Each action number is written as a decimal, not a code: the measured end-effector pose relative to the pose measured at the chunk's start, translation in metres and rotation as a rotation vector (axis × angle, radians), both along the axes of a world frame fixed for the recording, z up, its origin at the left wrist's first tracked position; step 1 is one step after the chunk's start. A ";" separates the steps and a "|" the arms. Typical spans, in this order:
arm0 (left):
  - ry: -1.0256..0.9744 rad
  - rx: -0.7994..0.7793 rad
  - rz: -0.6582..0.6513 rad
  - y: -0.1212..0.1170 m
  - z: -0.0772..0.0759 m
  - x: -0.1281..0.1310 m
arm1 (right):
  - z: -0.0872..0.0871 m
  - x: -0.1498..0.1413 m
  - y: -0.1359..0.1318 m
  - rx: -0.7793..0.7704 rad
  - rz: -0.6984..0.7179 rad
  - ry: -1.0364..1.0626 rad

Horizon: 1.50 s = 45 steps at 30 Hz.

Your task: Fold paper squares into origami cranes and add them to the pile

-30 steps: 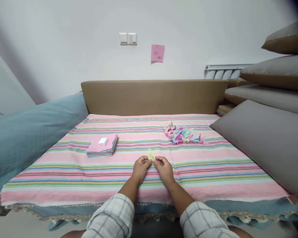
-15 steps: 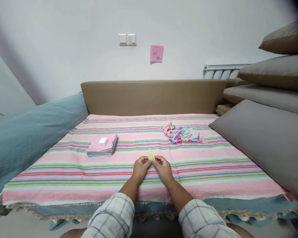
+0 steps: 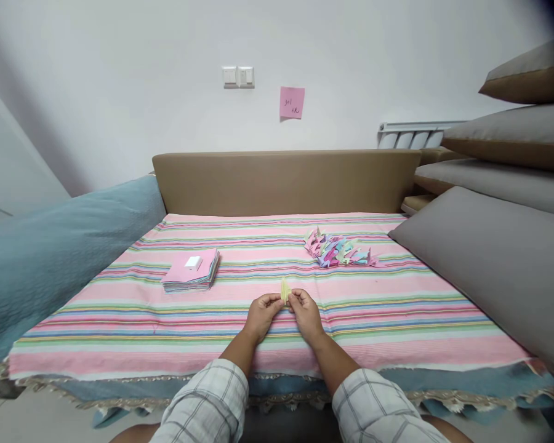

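We see the yellow paper [image 3: 285, 289] between both hands, tip pointing up past the fingertips. Left hand [image 3: 261, 312] pinches its lower left side; right hand [image 3: 305, 311] pinches its lower right. Both sit above the striped cloth [image 3: 240, 363].

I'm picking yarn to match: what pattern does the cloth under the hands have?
Stripes, mainly pink, with green, blue, yellow and white; the cloth shows best in the head view.
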State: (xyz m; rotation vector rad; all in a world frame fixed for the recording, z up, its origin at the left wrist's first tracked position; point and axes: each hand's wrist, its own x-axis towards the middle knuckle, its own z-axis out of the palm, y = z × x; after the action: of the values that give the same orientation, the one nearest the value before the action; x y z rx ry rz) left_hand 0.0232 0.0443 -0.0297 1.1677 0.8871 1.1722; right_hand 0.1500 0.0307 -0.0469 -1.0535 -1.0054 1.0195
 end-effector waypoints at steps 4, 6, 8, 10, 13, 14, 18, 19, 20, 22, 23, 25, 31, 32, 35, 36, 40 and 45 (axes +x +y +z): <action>0.016 0.021 -0.013 0.000 0.000 -0.001 | 0.001 0.001 0.000 -0.003 0.011 0.015; 0.030 0.035 -0.019 0.000 0.000 -0.002 | 0.001 0.001 -0.001 0.000 0.017 0.017; 0.043 0.041 -0.019 0.000 0.001 -0.002 | 0.000 0.001 0.000 0.010 0.021 0.014; 0.043 0.035 -0.009 -0.001 0.002 -0.002 | 0.000 0.002 0.000 0.025 0.017 0.003; 0.028 0.021 0.035 -0.002 0.003 0.001 | 0.000 0.002 -0.001 0.054 0.005 -0.043; 0.023 0.020 0.058 -0.002 0.002 0.003 | 0.000 0.002 -0.001 0.064 0.000 -0.062; 0.009 0.034 0.129 0.000 -0.002 0.007 | 0.002 0.001 -0.002 0.093 0.014 -0.100; 0.007 0.037 0.137 0.001 -0.003 0.007 | 0.002 0.001 -0.002 0.097 0.029 -0.101; 0.006 0.040 0.143 0.002 -0.004 0.007 | 0.002 0.000 -0.002 0.101 0.044 -0.100; 0.001 0.044 0.148 0.003 -0.005 0.007 | 0.002 0.000 -0.002 0.106 0.067 -0.094; -0.001 0.045 0.148 0.003 -0.006 0.007 | 0.001 -0.001 -0.002 0.107 0.076 -0.088; -0.004 0.048 0.146 0.002 -0.006 0.006 | 0.000 -0.001 -0.002 0.100 0.089 -0.073; 0.014 0.050 0.120 0.000 -0.005 0.004 | -0.004 0.000 0.000 0.071 0.103 -0.029; 0.022 0.050 0.110 -0.001 -0.004 0.004 | -0.004 0.001 0.000 0.066 0.103 -0.027; 0.042 0.054 0.089 -0.001 -0.003 0.003 | -0.004 0.002 -0.001 0.069 0.109 -0.018; 0.045 0.056 0.084 -0.002 -0.002 0.002 | -0.003 0.002 -0.001 0.073 0.113 -0.018; 0.077 0.075 0.057 -0.003 0.000 0.001 | -0.001 0.003 -0.002 0.073 0.096 -0.021; 0.115 0.088 0.033 -0.002 -0.002 0.000 | 0.000 0.003 -0.001 0.080 0.074 -0.016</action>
State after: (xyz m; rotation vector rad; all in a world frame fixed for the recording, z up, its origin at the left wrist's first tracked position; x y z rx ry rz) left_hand 0.0231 0.0422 -0.0315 1.3072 0.9523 1.1904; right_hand 0.1528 0.0292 -0.0468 -0.9659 -1.0964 1.0232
